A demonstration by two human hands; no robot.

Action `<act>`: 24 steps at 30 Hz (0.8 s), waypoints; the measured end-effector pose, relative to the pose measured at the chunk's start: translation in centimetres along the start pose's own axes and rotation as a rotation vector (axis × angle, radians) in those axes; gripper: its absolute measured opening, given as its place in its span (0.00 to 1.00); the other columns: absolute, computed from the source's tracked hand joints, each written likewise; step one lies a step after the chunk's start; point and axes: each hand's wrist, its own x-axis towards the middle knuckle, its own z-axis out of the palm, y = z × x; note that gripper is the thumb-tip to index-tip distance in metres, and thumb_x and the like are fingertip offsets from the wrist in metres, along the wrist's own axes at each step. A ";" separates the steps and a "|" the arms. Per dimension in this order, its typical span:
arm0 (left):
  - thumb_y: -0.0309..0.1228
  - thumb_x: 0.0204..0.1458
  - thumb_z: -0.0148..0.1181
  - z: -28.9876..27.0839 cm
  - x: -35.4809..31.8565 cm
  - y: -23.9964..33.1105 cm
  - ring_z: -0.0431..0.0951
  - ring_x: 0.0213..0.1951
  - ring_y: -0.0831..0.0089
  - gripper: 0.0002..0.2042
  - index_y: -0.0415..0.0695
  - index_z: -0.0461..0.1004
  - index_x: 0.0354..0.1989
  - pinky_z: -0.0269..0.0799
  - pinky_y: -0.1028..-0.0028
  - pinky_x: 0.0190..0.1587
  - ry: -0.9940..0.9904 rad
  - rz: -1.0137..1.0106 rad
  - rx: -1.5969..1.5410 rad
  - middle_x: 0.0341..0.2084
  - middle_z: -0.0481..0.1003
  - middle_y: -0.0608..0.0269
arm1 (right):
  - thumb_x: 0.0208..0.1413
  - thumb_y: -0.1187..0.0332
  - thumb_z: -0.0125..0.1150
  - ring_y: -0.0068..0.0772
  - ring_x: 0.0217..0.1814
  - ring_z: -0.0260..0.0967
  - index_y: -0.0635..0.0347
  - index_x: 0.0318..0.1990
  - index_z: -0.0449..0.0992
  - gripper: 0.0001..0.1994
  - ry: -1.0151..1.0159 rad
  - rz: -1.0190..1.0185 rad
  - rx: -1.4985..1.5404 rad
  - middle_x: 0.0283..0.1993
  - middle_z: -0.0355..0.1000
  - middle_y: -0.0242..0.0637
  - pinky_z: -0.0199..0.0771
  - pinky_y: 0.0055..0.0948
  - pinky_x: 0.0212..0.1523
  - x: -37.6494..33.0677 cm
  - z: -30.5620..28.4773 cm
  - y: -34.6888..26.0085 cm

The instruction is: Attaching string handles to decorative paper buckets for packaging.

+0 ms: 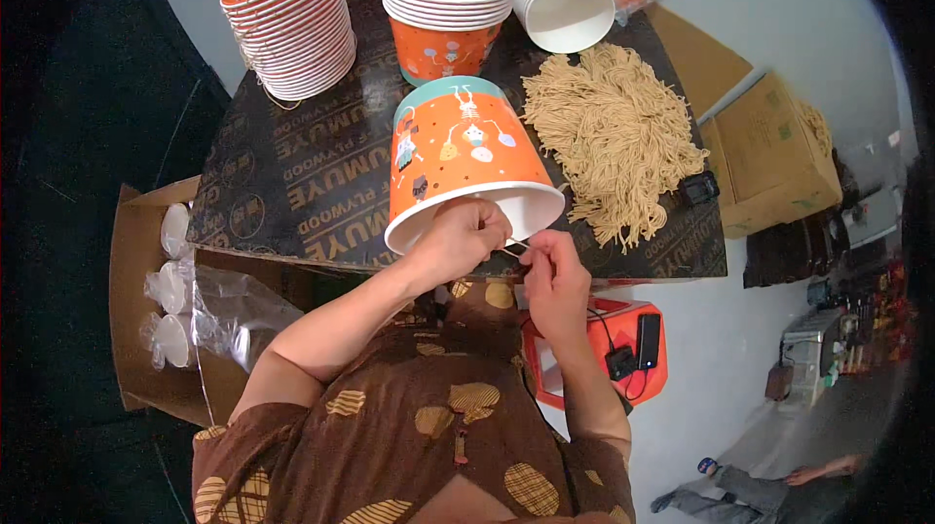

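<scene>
An orange paper bucket with a pale green band and cartoon figures lies tipped on the table, its white-rimmed mouth facing me. At the lower part of that rim, my left hand is closed in a pinch, partly inside the mouth. My right hand pinches too, just outside the rim. A short length of pale cord stretches between the fingertips of both hands. Whether it passes through the bucket wall is hidden. To the right of the bucket lies a large heap of tan cords.
Nested bucket stacks stand at the back and left; another stack lies tilted. A black clip-like object sits near the dark table's right edge. Below are an open carton and an orange stool. A person is at lower right.
</scene>
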 end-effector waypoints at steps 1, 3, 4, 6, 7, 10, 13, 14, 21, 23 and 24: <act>0.29 0.60 0.51 0.0 0.0 -0.3 0.67 0.21 0.85 0.11 0.40 0.74 0.27 0.62 0.81 0.21 -0.001 0.000 -0.002 0.20 0.70 0.73 | 0.56 0.81 0.52 0.45 0.35 0.72 0.64 0.40 0.70 0.06 0.008 -0.244 -0.206 0.32 0.69 0.46 0.72 0.36 0.33 -0.1 -0.2 0.9; 0.30 0.60 0.51 -0.1 0.0 -0.7 0.66 0.21 0.86 0.11 0.41 0.74 0.27 0.62 0.81 0.21 -0.001 0.014 -0.015 0.19 0.69 0.73 | 0.53 0.81 0.54 0.49 0.38 0.73 0.64 0.42 0.71 0.09 0.015 -0.485 -0.414 0.35 0.69 0.47 0.74 0.38 0.33 -0.4 -0.3 1.7; 0.30 0.60 0.51 -0.1 -0.1 -0.7 0.66 0.21 0.86 0.11 0.41 0.74 0.27 0.62 0.81 0.21 -0.004 0.011 -0.017 0.19 0.69 0.73 | 0.53 0.79 0.55 0.49 0.38 0.73 0.63 0.42 0.71 0.09 0.050 -0.544 -0.498 0.37 0.68 0.47 0.74 0.39 0.33 -0.7 -0.1 1.8; 0.29 0.60 0.51 -0.2 -0.5 -0.5 0.66 0.21 0.86 0.10 0.41 0.74 0.28 0.62 0.81 0.20 0.023 0.032 0.014 0.19 0.69 0.73 | 0.53 0.78 0.56 0.49 0.37 0.73 0.63 0.42 0.71 0.09 0.085 -0.599 -0.583 0.39 0.68 0.47 0.75 0.40 0.33 -1.1 0.3 1.8; 0.29 0.60 0.51 -0.2 -0.5 -0.6 0.66 0.21 0.86 0.10 0.41 0.74 0.28 0.62 0.81 0.20 0.022 0.031 0.013 0.19 0.69 0.73 | 0.53 0.76 0.59 0.50 0.37 0.72 0.62 0.42 0.71 0.09 0.111 -0.608 -0.604 0.40 0.68 0.46 0.74 0.41 0.33 -1.2 0.6 1.7; 0.29 0.60 0.51 -0.3 -0.6 -0.8 0.66 0.21 0.86 0.10 0.40 0.74 0.28 0.62 0.81 0.20 0.013 0.049 -0.042 0.19 0.69 0.73 | 0.52 0.75 0.62 0.50 0.35 0.72 0.62 0.42 0.73 0.10 0.154 -0.601 -0.635 0.39 0.68 0.45 0.73 0.41 0.33 -1.5 1.5 1.3; 0.29 0.58 0.53 -0.6 -0.6 -0.6 0.72 0.25 0.79 0.10 0.35 0.75 0.30 0.70 0.76 0.29 -0.011 0.008 -0.028 0.23 0.75 0.66 | 0.52 0.76 0.63 0.49 0.32 0.71 0.62 0.41 0.74 0.08 0.152 -0.580 -0.650 0.35 0.69 0.44 0.71 0.41 0.31 -1.2 1.8 1.3; 0.29 0.58 0.53 -0.6 -0.5 -0.6 0.72 0.26 0.79 0.10 0.34 0.75 0.31 0.70 0.76 0.30 -0.016 0.012 -0.046 0.24 0.75 0.65 | 0.52 0.75 0.63 0.48 0.30 0.70 0.61 0.40 0.75 0.08 0.134 -0.574 -0.655 0.33 0.68 0.44 0.70 0.41 0.30 -1.2 2.0 1.3; 0.25 0.58 0.48 -0.3 -0.3 -1.4 0.72 0.28 0.78 0.08 0.34 0.73 0.37 0.70 0.75 0.32 0.022 0.105 -0.095 0.26 0.74 0.64 | 0.54 0.76 0.61 0.49 0.28 0.69 0.61 0.38 0.75 0.05 0.174 -0.595 -0.640 0.29 0.67 0.43 0.69 0.41 0.28 -1.1 2.2 1.7; 0.23 0.57 0.49 -0.2 -0.2 -1.6 0.73 0.28 0.77 0.07 0.34 0.73 0.37 0.70 0.75 0.32 0.025 0.126 -0.098 0.25 0.74 0.64 | 0.55 0.76 0.61 0.50 0.29 0.69 0.62 0.38 0.74 0.05 0.178 -0.606 -0.629 0.29 0.68 0.44 0.69 0.42 0.28 -1.1 2.2 1.8; 0.22 0.56 0.49 -0.1 -0.1 -1.9 0.73 0.28 0.77 0.06 0.33 0.72 0.36 0.70 0.75 0.32 0.027 0.148 -0.099 0.25 0.73 0.63 | 0.55 0.76 0.61 0.50 0.29 0.69 0.62 0.38 0.74 0.05 0.176 -0.607 -0.629 0.29 0.68 0.44 0.69 0.42 0.28 -1.0 2.3 1.8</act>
